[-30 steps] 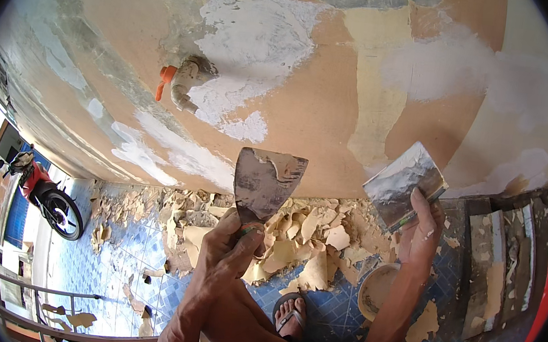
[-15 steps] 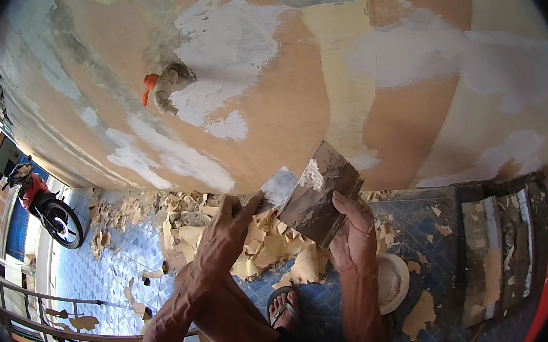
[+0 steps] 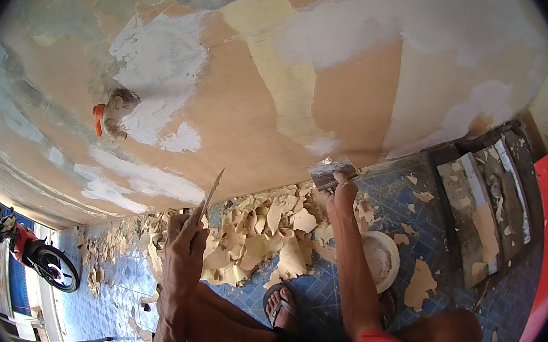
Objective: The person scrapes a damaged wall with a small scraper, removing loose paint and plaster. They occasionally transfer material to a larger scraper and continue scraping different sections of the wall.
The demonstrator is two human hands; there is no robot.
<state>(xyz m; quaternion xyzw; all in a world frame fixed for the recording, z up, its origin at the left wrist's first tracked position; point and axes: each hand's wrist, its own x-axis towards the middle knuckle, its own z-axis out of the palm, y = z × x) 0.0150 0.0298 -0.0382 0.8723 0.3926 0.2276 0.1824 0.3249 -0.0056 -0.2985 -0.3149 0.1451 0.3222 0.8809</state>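
Observation:
My left hand [image 3: 184,248] is closed round the handle of a putty knife [image 3: 211,194]. Its thin blade points up toward the wall and is seen nearly edge-on. Farther right, my right hand [image 3: 342,198] grips a flat, dark, putty-smeared board [image 3: 327,174], thumb on top. A bit of white putty shows at the board's far edge. Knife and board are apart. Before both hands stands the wall [image 3: 354,106], a patchwork of peach, yellow and grey with white filler patches [image 3: 165,59].
A pipe tap [image 3: 115,115] with an orange handle juts from the wall at left. Peeled paint flakes [image 3: 268,230] heap along its foot. A round white tub [image 3: 381,259] stands by my right forearm. Debris-strewn steps [image 3: 476,219] lie at right, a motorcycle [image 3: 35,249] far left.
The knife has come off the board and turned edge-on, moving left with my left hand. My right hand has carried the board up and tilted it. The view has swung right.

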